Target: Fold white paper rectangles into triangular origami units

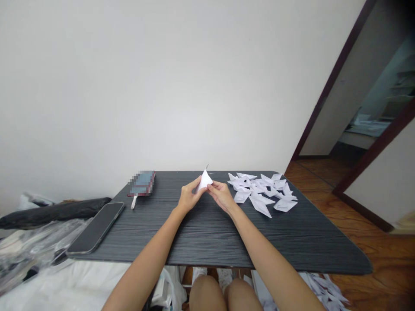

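A small folded piece of white paper is held up over the middle of the dark table, one thin point sticking up from it. My left hand grips its left and lower side, the fingers partly behind the paper. From the right, my right hand pinches its lower right corner between thumb and fingers. Close by on the right lies a loose heap of folded white paper pieces with pointed ends, much like folded birds or boats.
A phone lies at the table's left edge. Behind it is a blurred, red-edged item with a white strap. More folded papers are on the floor at the right. Plastic-wrapped things crowd the left, and a white wall stands behind.
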